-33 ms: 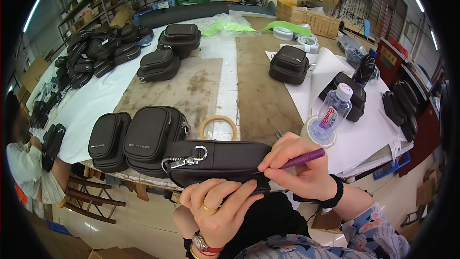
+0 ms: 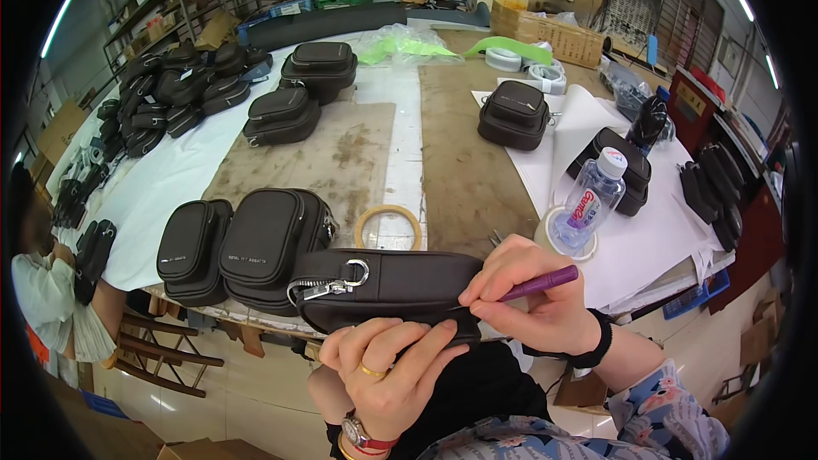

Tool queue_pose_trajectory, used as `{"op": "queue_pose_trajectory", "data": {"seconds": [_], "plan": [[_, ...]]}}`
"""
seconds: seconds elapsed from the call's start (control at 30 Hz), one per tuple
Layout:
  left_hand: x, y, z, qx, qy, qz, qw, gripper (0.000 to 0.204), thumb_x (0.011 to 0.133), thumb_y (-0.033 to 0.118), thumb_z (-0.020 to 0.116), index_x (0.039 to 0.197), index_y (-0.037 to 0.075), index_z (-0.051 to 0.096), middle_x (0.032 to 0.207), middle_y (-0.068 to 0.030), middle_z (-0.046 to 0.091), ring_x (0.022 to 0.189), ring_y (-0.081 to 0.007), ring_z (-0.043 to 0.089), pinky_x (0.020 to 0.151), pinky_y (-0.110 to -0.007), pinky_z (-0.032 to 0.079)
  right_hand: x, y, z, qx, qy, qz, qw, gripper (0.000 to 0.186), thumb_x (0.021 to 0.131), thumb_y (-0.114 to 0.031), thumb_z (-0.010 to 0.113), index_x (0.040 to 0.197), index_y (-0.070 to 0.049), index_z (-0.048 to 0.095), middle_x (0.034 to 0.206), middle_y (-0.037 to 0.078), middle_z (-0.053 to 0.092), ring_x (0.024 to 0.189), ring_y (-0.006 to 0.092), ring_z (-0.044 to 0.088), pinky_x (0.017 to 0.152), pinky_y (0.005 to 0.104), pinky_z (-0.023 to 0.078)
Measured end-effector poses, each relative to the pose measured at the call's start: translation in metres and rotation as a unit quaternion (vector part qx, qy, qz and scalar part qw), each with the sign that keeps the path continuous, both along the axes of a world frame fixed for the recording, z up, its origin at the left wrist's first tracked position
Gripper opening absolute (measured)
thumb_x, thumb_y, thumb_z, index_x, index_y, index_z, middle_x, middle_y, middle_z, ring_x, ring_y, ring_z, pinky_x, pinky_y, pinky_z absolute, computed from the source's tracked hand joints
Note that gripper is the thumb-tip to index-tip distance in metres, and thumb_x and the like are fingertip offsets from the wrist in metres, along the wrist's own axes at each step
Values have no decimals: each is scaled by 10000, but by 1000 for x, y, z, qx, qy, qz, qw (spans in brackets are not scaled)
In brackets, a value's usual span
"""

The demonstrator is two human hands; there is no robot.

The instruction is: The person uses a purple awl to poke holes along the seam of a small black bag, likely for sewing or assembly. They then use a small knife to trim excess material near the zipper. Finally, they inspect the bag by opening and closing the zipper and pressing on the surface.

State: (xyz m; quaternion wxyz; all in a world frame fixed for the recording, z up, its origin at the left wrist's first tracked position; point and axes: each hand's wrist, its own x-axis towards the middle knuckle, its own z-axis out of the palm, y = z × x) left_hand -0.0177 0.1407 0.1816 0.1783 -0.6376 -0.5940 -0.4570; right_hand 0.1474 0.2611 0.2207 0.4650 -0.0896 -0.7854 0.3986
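Note:
A small dark brown leather-like bag (image 2: 409, 273) lies on its side at the table's near edge, its silver zip and metal ring toward the left. My left hand (image 2: 388, 370), wearing a gold ring, is closed on the bag's near side, fingertips pressing its lower edge. In my right hand (image 2: 541, 307) I pinch a slim purple pen-like tool (image 2: 542, 282). Its tip points at the bag's right end, where my fingers hide it. Left of this bag stand two more dark bags, one larger (image 2: 271, 238) and one smaller (image 2: 192, 251).
Behind the bag lies a roll of tan tape (image 2: 388, 227). A clear bottle (image 2: 590, 196) stands on a tape roll at right, near more dark bags (image 2: 514, 115). Bags are heaped (image 2: 179, 89) at far left. Another person (image 2: 64, 307) sits at left, beside a wooden stool (image 2: 166, 353).

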Motion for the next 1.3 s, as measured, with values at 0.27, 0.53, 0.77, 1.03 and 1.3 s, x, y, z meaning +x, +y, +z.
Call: {"op": "queue_pose_trajectory", "data": {"seconds": [0.27, 0.53, 0.77, 1.03, 1.3], "plan": [[1, 0, 4, 9, 1, -10, 1000, 332, 609, 318, 885, 905, 204, 789, 919, 79, 602, 937, -171, 566, 883, -379, 345, 2, 1, 15, 74, -47, -8, 996, 195, 768, 22, 773, 899, -83, 674, 859, 28, 701, 768, 185, 649, 657, 291, 498], [-2, 0, 1, 4, 5, -11, 1000, 342, 652, 335, 878, 967, 231, 796, 978, 112, 625, 972, -131, 557, 908, -345, 325, -7, -15, 36, 224, -117, -73, 965, 198, 779, -41, 763, 900, -115, 624, 774, 32, 628, 664, 236, 623, 594, 329, 480], [-10, 4, 15, -15, -48, -57, 997, 427, 705, 278, 868, 1094, 151, 746, 1027, 35, 655, 995, -189, 579, 924, -379, 377, 24, -9, 14, 41, 43, -147, 987, 199, 862, -15, 749, 1057, -16, 711, 1000, 117, 646, 849, 193, 628, 705, 294, 496], [-33, 17, 52, -97, -11, -68, 993, 199, 848, 92, 727, 1047, 97, 713, 1019, -48, 684, 932, -246, 632, 836, -352, 436, 10, -22, -29, 331, -50, -310, 890, 319, 789, -98, 737, 1108, -102, 734, 877, 25, 563, 827, 248, 552, 746, 332, 431], [-41, 27, 86, -215, -6, -123, 969, 128, 810, 76, 765, 928, 65, 716, 852, -63, 654, 782, -259, 641, 681, -355, 510, -7, -26, -27, 233, -57, -256, 937, 389, 720, -248, 857, 1065, -101, 750, 652, -1, 470, 582, 203, 424, 564, 347, 317]]}}
